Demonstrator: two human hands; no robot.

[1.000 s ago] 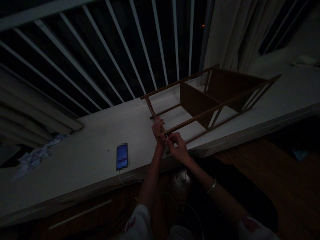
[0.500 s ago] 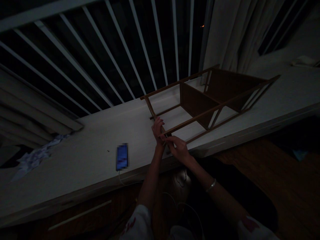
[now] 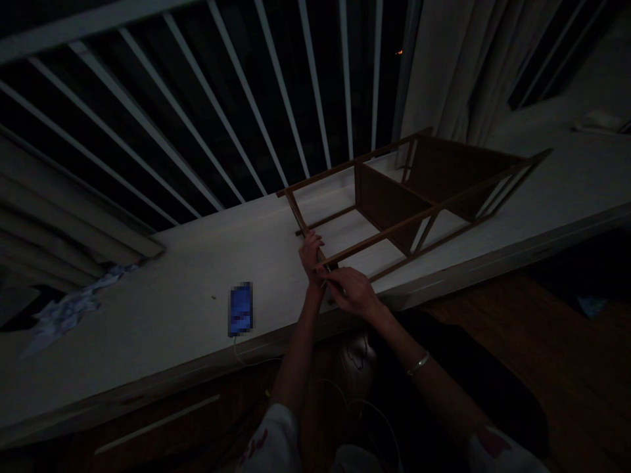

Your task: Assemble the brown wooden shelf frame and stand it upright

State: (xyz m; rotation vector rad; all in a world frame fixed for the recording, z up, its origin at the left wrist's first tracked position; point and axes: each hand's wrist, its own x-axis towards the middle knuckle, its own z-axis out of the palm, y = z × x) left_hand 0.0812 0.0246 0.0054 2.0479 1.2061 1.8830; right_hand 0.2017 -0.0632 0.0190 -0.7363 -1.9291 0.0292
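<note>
A brown wooden shelf rack point(image 3: 394, 197) lies on its side along the white window ledge, its near end pointing towards me. My left hand point(image 3: 311, 253) is closed around the end crossbar of the rack, close to its front corner. At that same corner, my right hand point(image 3: 351, 289) has thumb and fingertips pinched together on a thin, pale metal rod point(image 3: 324, 282). The dim light and the fingers hide most of the rod and the joint it meets.
Left of my hands, a phone point(image 3: 240, 309) with a blue lit screen and a white cable lies on the ledge point(image 3: 187, 282). White railing bars point(image 3: 276, 59) stand behind. Crumpled cloth point(image 3: 73, 309) lies by the left curtain point(image 3: 59, 223). Below is a dark wooden floor point(image 3: 483, 322).
My right hand has shifted and turned slightly at the corner, its fingertips still pinched. The left hand and the rack have stayed in place.
</note>
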